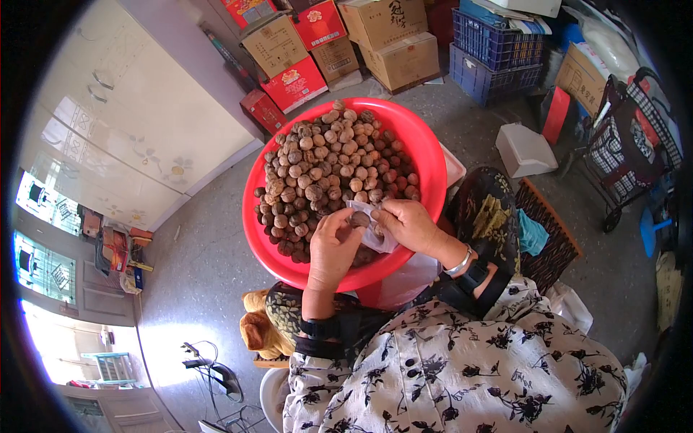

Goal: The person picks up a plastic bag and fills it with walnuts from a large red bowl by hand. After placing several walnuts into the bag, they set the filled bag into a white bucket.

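Observation:
A large red basin [434, 155] in front of me is heaped with brown walnuts [317, 162]. Over its near side, my left hand [334, 249] has its fingers closed on a single walnut [359, 219], held at the mouth of a thin, clear plastic bag [382, 242]. My right hand [411, 225] pinches the edge of that bag, thumb and fingers together. Through the film of the bag, brownish shapes show. Both hands are close together, with the walnut between them.
Cardboard boxes [395, 58] and red cartons [294, 83] are stacked beyond the basin. Blue crates [494, 72] stand at the back right, near a white container [525, 150] and a checked shopping trolley [621, 148]. A woven mat-like seat [559, 224] is beside my right leg; cables [216, 372] lie at left.

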Demonstrator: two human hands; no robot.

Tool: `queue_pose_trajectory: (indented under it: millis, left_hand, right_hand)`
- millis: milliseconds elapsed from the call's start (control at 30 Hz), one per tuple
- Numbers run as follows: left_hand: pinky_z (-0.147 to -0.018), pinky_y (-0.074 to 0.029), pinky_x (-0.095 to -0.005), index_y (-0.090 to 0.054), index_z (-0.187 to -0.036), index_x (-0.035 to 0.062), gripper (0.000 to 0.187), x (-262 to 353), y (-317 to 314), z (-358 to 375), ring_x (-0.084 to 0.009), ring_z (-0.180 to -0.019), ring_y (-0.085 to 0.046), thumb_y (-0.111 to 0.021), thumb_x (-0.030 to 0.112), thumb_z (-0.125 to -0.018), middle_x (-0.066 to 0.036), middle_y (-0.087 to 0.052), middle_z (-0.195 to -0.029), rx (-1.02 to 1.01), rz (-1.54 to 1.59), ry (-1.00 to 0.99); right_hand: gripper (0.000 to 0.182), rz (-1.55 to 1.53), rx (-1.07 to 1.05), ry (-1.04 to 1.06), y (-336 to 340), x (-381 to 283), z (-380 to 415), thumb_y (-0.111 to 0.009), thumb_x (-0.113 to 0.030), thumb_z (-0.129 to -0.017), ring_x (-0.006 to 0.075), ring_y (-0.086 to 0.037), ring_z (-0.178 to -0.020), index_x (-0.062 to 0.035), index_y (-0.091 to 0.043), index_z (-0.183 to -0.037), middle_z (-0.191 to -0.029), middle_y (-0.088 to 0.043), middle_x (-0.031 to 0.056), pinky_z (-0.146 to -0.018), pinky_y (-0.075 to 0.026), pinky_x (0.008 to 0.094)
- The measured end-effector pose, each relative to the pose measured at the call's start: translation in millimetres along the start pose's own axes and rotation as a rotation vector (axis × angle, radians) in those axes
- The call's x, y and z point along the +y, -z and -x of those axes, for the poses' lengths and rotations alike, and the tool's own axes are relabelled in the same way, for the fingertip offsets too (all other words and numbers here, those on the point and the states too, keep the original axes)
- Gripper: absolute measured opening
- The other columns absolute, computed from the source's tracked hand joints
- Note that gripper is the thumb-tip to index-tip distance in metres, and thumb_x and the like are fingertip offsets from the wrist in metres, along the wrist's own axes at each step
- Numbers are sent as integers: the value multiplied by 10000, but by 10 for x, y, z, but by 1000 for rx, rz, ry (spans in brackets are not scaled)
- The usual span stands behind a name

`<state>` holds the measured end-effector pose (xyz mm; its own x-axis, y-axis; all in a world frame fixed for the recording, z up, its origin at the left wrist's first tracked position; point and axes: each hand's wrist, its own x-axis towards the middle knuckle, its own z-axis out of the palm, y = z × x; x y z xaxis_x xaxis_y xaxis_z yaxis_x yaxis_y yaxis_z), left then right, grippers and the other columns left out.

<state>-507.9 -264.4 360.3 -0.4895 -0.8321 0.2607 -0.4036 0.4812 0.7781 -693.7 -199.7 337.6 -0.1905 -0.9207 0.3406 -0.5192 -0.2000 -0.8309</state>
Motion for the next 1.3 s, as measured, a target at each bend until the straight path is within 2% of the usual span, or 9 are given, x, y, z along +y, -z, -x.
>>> queue_pose_trajectory:
  millis: [233,300,400,567,1000,1100,1167,1200,1300]
  left_hand:
    - [-749,-510,-324,-675,-1127,57,341,-132,48,-22,-213,-802,-618,-739,106,-796,-100,-635,-923,32,69,105]
    - [-757,-512,-349,-678,-1094,58,294,-286,106,-62,-235,-809,-626,-716,77,-803,-111,-638,-932,123,-105,-31]
    - [-772,-514,-375,-675,-1067,56,258,-428,173,-158,-274,-839,-630,-696,59,-810,-132,-642,-974,191,-199,12]
    - [-899,-487,-453,-652,-1159,104,334,-414,260,-365,-385,-1018,-585,-655,70,-827,-171,-616,-1055,170,-503,-33]
    - [-833,-521,-478,-580,-1283,168,457,-655,141,-675,-398,-1000,-621,-684,179,-838,-183,-628,-1064,86,-643,160]
    - [-805,-535,-424,-580,-1271,133,448,-938,112,-665,-328,-929,-650,-697,144,-839,-136,-636,-981,231,-533,2]
    - [-703,-529,-320,-580,-1278,107,444,-1076,105,-638,-188,-816,-626,-701,92,-850,-60,-622,-931,280,-38,14]
    - [-703,-529,-320,-580,-1278,107,444,-989,136,-600,-188,-816,-626,-701,92,-850,-60,-622,-931,279,-40,15]
    - [-585,-432,-191,-572,-1311,72,408,-626,227,-424,-50,-709,-523,-643,40,-911,5,-607,-926,201,526,215]
  right_hand:
    - [316,-14,11,-17,11,-66,16,-640,-263,-929,399,-620,-675,-6,-569,-759,-692,-590,206,-591,-459,466]
    - [324,16,18,5,-5,-37,19,-637,-270,-930,405,-614,-676,-8,-561,-755,-688,-585,206,-591,-458,470]
    - [340,48,21,28,2,-41,33,-628,-286,-934,416,-603,-677,-14,-543,-748,-681,-577,207,-591,-454,478]
    - [347,48,4,35,26,-68,41,-618,-300,-940,419,-599,-676,-23,-534,-749,-680,-574,205,-594,-452,487]
    - [330,10,-12,53,7,-57,56,-629,-284,-934,411,-595,-665,-22,-538,-754,-679,-562,201,-590,-449,480]
    - [328,-10,-3,52,1,-42,53,-633,-280,-931,411,-596,-667,-23,-538,-751,-677,-562,200,-590,-450,479]
    - [327,-19,-5,49,3,-41,60,-634,-279,-929,412,-596,-669,-23,-538,-749,-677,-563,199,-590,-450,479]
    - [328,-18,5,55,4,-39,57,-633,-282,-930,414,-595,-669,-24,-539,-750,-678,-565,200,-590,-449,481]
    - [333,-5,10,60,-9,-36,55,-630,-287,-931,416,-594,-667,-24,-538,-749,-676,-567,202,-588,-447,484]
